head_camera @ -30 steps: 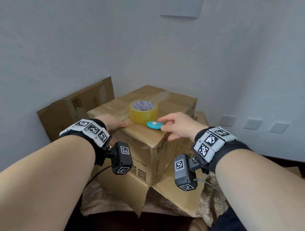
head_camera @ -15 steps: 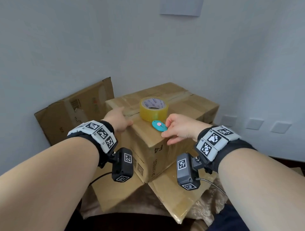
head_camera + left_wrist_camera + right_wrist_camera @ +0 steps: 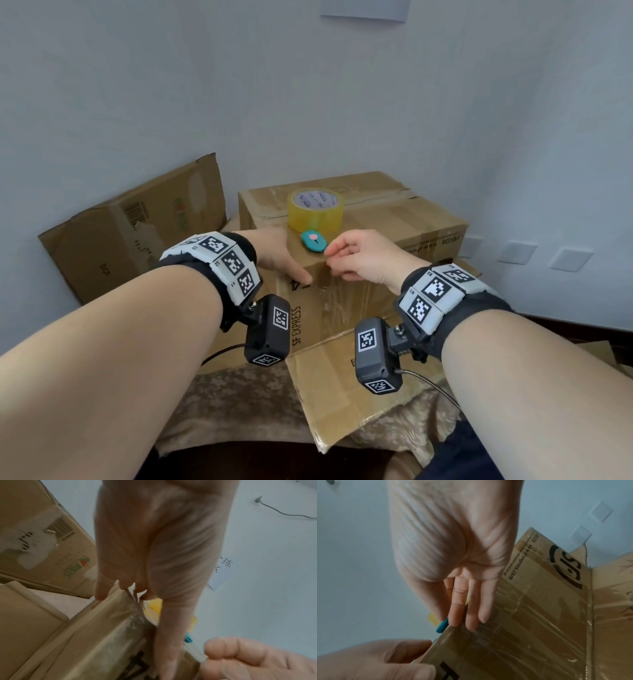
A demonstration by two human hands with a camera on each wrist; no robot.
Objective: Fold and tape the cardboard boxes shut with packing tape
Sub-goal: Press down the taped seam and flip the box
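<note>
Left hand: the left hand (image 3: 281,258) lies flat, fingers straight, against the near top corner of the SF Express box (image 3: 376,233), apparently steadying it.
Right hand: the right hand (image 3: 363,258), fingers loosely curled and gripping nothing visible, fingertips (image 3: 471,626) touching the box edge just right of the left hand.
Box: closed, clear tape down its front face beneath both hands.
Packing tape: yellow roll (image 3: 315,210) standing just beyond the hands, parked within reach.
Cutter: teal (image 3: 312,241), just ahead of the right fingertips.
Unclear: left fingertips blurred; box seam partly hidden.
</note>
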